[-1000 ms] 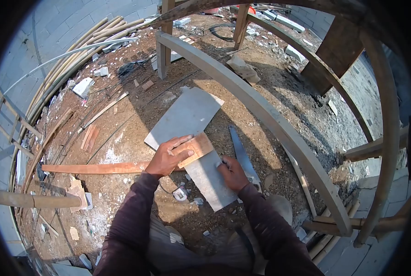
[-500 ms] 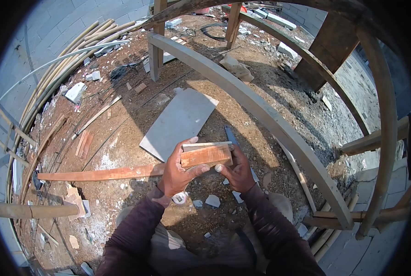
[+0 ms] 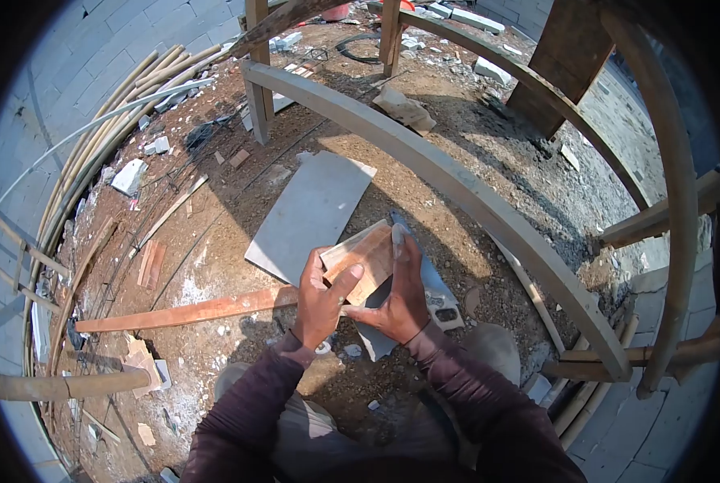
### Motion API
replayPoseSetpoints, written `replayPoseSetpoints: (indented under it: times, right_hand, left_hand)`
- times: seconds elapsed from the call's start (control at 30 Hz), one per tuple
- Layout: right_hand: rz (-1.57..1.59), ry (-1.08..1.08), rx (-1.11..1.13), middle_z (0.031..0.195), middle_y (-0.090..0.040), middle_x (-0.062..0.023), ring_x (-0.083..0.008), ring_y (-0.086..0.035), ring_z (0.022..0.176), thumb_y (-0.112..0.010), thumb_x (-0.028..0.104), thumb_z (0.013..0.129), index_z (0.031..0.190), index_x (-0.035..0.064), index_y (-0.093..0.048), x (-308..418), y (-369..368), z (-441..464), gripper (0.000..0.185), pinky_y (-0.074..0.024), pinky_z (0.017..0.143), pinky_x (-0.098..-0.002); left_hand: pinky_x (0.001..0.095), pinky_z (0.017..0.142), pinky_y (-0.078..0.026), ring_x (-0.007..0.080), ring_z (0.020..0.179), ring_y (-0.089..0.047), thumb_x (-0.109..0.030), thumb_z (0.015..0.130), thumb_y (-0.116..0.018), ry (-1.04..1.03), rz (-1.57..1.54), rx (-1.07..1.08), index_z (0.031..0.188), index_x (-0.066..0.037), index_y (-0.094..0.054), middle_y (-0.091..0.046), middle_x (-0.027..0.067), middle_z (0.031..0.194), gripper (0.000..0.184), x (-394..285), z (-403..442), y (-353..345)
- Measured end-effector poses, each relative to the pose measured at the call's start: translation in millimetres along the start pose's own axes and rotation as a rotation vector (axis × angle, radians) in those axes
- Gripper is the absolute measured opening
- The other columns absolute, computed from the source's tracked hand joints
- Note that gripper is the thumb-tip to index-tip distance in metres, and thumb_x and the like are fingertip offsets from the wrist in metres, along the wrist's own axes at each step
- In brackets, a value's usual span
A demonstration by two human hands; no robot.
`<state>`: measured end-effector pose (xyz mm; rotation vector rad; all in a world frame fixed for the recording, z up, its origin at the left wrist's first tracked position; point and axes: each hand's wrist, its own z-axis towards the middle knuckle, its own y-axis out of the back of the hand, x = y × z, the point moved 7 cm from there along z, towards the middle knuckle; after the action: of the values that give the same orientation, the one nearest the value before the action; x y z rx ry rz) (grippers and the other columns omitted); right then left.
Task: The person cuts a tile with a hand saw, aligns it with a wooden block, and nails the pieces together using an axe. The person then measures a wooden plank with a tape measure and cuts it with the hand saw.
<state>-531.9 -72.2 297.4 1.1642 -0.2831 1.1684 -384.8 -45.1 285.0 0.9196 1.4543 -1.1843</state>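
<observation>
A short reddish wood block (image 3: 370,270) is gripped between my two hands, with a grey board (image 3: 376,341) against it, partly hidden by my fingers. My left hand (image 3: 324,296) holds the block's left side, thumb on its face. On the right side my right hand (image 3: 400,290) is closed round it, fingers pointing up. A larger grey board (image 3: 312,211) lies on the ground beyond. The hand saw (image 3: 443,308) lies just right of my right hand, its blade partly hidden. A long reddish plank (image 3: 191,312) runs leftward from behind my left hand.
A curved beam (image 3: 448,177) on posts arches across the front and right. Bamboo poles (image 3: 102,145) lie along the block wall at left. A bamboo pole end (image 3: 74,385) juts in at lower left. Rubble and wood scraps (image 3: 152,264) are scattered over the dirt.
The grey board was first slanted below the block, then turned edge-on, and now tilts down again. Both hands have shifted their hold, and my right hand has moved up along the block's right side.
</observation>
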Motion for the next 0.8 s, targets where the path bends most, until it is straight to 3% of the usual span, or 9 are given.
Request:
replayPoseSetpoints:
  times: [0.07,0.1,0.23,0.63,0.8]
  right_hand:
    - [0.041,-0.014,-0.004,0.151,-0.028,-0.0318,-0.0494,-0.034,0.140,-0.095,0.045,0.058,0.159,-0.0011,-0.011,1,3,0,0.139,-0.0368,0.114,-0.0524]
    - [0.061,-0.021,-0.004,0.150,-0.029,-0.0318,-0.0493,-0.035,0.140,-0.095,0.044,0.058,0.159,-0.0010,-0.011,1,4,0,0.139,-0.0370,0.114,-0.0522]
    - [0.092,-0.032,0.011,0.149,-0.030,-0.0314,-0.0483,-0.036,0.139,-0.094,0.039,0.059,0.158,-0.0029,-0.010,2,4,-4,0.137,-0.0385,0.113,-0.0510]
    - [0.051,-0.028,-0.038,0.148,-0.030,-0.0310,-0.0478,-0.036,0.138,-0.095,0.033,0.057,0.156,-0.0038,-0.010,4,7,-3,0.136,-0.0385,0.113,-0.0519]
    - [0.050,-0.024,-0.057,0.146,-0.031,-0.0310,-0.0482,-0.035,0.138,-0.094,0.036,0.056,0.155,-0.0041,-0.011,-3,4,-4,0.136,-0.0363,0.114,-0.0530]
  left_hand:
    - [0.0313,0.090,-0.053,0.0156,0.103,-0.065,-0.034,0.102,-0.063,0.013,-0.242,-0.011,0.127,0.002,-0.053,-0.065,0.0090,0.115,0.044,-5,-1,-6]
    - [0.0347,0.095,-0.053,0.0187,0.108,-0.066,-0.036,0.104,-0.057,0.127,-0.383,-0.037,0.128,0.003,-0.054,-0.065,0.0107,0.116,0.046,-2,-1,-5]
    - [0.0404,0.102,-0.050,0.0240,0.115,-0.065,-0.029,0.104,-0.057,0.384,-0.356,0.076,0.122,0.004,-0.059,-0.065,0.0147,0.121,0.037,16,7,17]
    - [0.0364,0.105,-0.047,0.0209,0.118,-0.063,-0.016,0.105,-0.053,0.365,-0.488,0.189,0.127,0.006,-0.057,-0.065,0.0118,0.124,0.031,4,0,8]
    - [0.0349,0.108,-0.044,0.0190,0.121,-0.060,-0.016,0.101,-0.061,0.317,-0.388,0.233,0.137,0.006,-0.051,-0.062,0.0117,0.130,0.043,-4,-1,2]
